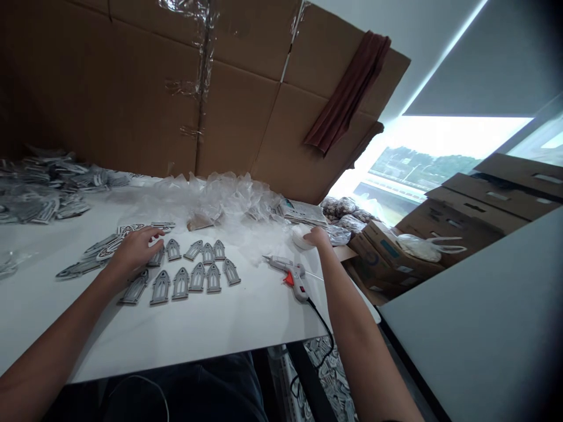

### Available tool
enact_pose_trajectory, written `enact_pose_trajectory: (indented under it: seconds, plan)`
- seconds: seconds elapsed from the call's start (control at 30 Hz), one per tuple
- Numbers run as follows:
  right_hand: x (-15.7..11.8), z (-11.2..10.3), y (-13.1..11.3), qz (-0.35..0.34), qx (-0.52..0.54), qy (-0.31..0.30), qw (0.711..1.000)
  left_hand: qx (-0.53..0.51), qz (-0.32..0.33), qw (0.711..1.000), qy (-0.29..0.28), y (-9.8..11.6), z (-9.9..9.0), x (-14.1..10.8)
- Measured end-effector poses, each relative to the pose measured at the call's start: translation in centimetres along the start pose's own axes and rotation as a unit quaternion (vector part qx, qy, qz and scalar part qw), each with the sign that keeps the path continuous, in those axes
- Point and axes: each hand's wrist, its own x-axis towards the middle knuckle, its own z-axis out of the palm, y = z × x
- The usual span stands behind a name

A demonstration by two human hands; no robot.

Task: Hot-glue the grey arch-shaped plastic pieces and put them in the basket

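Several small grey arched window-shaped pieces lie in two rough rows on the white table. Over the left end of the upper row is my left hand, its fingers curled beside a grey piece; whether they grip it cannot be made out. My right hand is at a small white round object at the table's right side, fingers closed at its edge. Between the rows and my right arm lies a grey glue gun with a red trigger, its black cable running over the front edge.
Clear plastic bags are heaped along the back, before a tall cardboard sheet. Longer grey pieces lie left of my left hand, with a bagged pile behind. Cardboard boxes stand at the right.
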Motion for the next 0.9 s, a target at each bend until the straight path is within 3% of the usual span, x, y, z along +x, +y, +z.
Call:
enact_pose_trajectory:
  seconds: [0.23,0.6,0.9]
  plan:
    - [0.2,-0.3,-1.1,-0.034,-0.008,0.003,0.999,-0.015,-0.003,1.0,0.006,0.2,-0.1,-0.1]
    - [0.8,-0.1,-1.4,-0.067,-0.003,-0.079,0.995,-0.035,-0.001,0.999,0.004,0.0,0.1,0.0]
    - [1.2,-0.4,-0.7,-0.017,-0.003,-0.023,1.0,-0.046,-0.005,0.999,0.003,-0.3,0.3,0.2]
